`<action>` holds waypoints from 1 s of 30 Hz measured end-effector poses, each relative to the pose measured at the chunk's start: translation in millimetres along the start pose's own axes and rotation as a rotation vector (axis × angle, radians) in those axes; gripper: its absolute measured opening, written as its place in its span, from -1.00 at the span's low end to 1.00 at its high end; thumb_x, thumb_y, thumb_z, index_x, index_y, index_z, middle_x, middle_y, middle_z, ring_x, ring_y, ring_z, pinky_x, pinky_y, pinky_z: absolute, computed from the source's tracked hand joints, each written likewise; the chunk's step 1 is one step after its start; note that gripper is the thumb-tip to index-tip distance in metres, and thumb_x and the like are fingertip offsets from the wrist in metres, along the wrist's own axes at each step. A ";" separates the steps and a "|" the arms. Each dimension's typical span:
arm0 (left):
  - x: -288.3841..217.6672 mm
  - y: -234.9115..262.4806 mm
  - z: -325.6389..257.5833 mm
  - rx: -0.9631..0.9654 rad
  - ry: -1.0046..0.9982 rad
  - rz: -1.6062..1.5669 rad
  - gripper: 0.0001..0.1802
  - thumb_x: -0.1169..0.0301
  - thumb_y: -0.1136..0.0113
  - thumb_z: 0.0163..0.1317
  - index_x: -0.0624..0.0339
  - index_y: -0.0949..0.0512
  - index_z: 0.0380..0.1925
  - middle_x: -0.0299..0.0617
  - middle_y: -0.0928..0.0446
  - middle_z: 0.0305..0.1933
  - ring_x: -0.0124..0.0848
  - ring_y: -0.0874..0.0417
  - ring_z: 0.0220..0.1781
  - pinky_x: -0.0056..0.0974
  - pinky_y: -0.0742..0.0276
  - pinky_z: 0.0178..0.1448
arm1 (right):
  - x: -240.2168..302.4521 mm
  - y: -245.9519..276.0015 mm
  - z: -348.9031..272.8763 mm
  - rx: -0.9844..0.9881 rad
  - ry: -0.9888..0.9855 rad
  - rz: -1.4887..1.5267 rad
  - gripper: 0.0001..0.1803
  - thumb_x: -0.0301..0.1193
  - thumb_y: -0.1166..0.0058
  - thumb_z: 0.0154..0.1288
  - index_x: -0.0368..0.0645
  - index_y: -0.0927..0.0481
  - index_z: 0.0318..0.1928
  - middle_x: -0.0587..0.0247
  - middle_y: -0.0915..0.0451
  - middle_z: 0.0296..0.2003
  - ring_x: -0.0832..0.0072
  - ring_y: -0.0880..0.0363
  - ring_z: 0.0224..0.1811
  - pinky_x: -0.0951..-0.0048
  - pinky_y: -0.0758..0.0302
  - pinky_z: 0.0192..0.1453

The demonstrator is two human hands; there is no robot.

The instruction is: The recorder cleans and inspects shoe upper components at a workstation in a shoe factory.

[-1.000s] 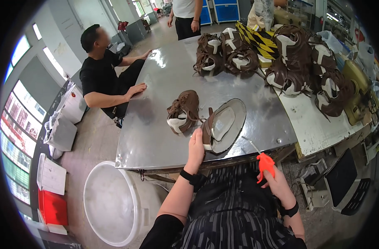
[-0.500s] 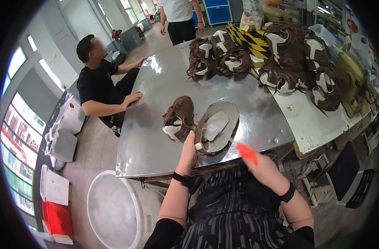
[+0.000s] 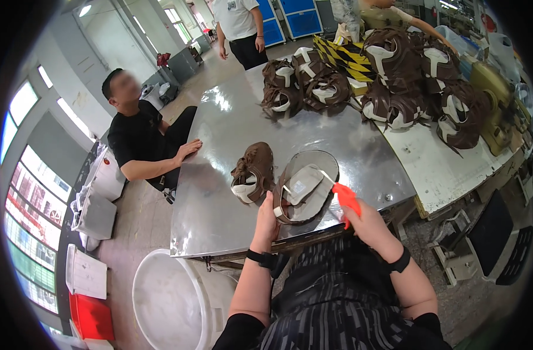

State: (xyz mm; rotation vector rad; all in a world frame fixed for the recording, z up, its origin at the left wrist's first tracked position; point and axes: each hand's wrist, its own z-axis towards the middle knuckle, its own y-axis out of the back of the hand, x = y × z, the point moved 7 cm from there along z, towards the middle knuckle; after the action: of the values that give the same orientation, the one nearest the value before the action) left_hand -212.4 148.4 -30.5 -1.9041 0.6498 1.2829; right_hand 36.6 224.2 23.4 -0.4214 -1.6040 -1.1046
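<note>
My left hand [image 3: 267,220] is closed on the near left side of a brown shoe upper [image 3: 285,213], which lies sole side up on the metal table. A grey lining board covers its bottom, with a pale insert in the middle. My right hand [image 3: 369,224] grips a tool with a bright orange handle [image 3: 347,199] and a thin pale shaft. The shaft reaches over the grey board; whether its tip touches is too small to tell. Left of it stands a second brown shoe upper [image 3: 254,171] with a white heel, touched by neither hand.
Several brown and white shoe uppers [image 3: 390,61] are piled at the far side of the metal table [image 3: 219,216] and on a white side table [image 3: 438,195]. A white tub [image 3: 161,303] stands below left. One person [image 3: 141,131] sits at the left edge; others are farther back.
The orange-handled tool has come to the shoe upper, its shaft now over the grey board. The seated person's head has turned and one hand has left the table. The whole view has shifted slightly.
</note>
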 end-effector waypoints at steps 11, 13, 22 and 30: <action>2.0 2.2 3.0 0.043 0.151 -0.123 -0.41 -0.02 0.24 0.40 0.36 -0.51 -0.34 -0.13 -0.54 -0.48 -0.50 -0.46 -0.58 -0.45 -0.39 -0.56 | -73.2 -31.7 -88.9 0.524 -0.224 0.582 -0.57 -0.10 0.16 0.41 -0.23 -0.45 -0.02 0.26 -0.62 -0.31 0.51 -0.62 -0.25 0.56 -0.51 -0.32; 6.3 7.0 5.5 0.066 0.166 -0.114 -0.45 -0.01 0.21 0.39 0.31 -0.50 -0.28 -0.14 -0.56 -0.43 -0.50 -0.46 -0.57 -0.43 -0.39 -0.54 | -82.1 -35.8 -89.6 0.496 -0.253 0.391 -0.52 -0.05 0.14 0.38 -0.24 -0.47 -0.03 0.23 -0.62 -0.31 0.52 -0.61 -0.27 0.53 -0.52 -0.32; -6.3 -8.7 -8.4 0.107 -0.159 -0.058 -0.56 0.07 0.13 0.38 0.25 -0.51 -0.19 -0.30 -0.49 -0.44 -0.54 -0.44 -0.50 -0.44 -0.36 -0.42 | -94.1 -46.5 -78.8 0.133 0.200 -0.731 -0.57 -0.16 -0.17 0.11 -0.29 -0.51 -0.20 0.02 -0.56 -0.35 0.13 -0.56 -0.27 0.27 -0.51 -0.21; -3.7 -1.5 -11.3 0.145 -0.228 -0.048 -0.56 0.18 0.12 0.41 0.33 -0.45 0.03 -0.28 -0.55 -0.21 -0.56 -0.51 -0.25 -0.43 -0.44 -0.17 | 56.7 -54.2 -6.7 0.224 0.117 0.257 -0.72 -0.38 -0.06 0.28 -0.36 -0.50 -0.13 0.16 -0.55 -0.29 0.45 -0.60 -0.39 0.52 -0.49 -0.37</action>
State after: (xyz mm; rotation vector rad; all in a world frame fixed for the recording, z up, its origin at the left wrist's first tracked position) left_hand -206.4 140.3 -24.0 -1.6185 0.5598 1.3593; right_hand -19.7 176.3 50.6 -0.3942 -1.5028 -0.7337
